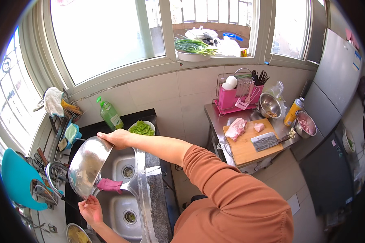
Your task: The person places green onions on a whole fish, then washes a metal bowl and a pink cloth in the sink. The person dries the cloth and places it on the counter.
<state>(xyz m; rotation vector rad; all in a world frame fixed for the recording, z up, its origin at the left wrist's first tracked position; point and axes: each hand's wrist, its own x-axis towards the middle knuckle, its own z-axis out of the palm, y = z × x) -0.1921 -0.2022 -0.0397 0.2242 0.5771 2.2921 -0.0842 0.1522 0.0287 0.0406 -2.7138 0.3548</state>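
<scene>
A large stainless steel basin [89, 168] is tilted on its side above the double-bowl sink [141, 182]. My right hand [117, 139] grips its upper rim, thumb and fingers on the metal. At the lower rim is my left hand [92, 209], palm up, with its fingertips against the edge. The inside of the basin faces away from view. A wet pink cloth [110, 185] lies over the divider between the two sink bowls. A bowl of green leaf lettuce [142, 128] stands beyond my right wrist, beside a green pump bottle [110, 115].
Near my left hand stand a curved faucet [50, 173] and a steel bowl of pale food [78, 234]. To the right, a steel table holds a wooden cutting board [241, 152] with raw meat [236, 129] and a cleaver [265, 142], metal bowls, and a pink utensil rack [226, 98].
</scene>
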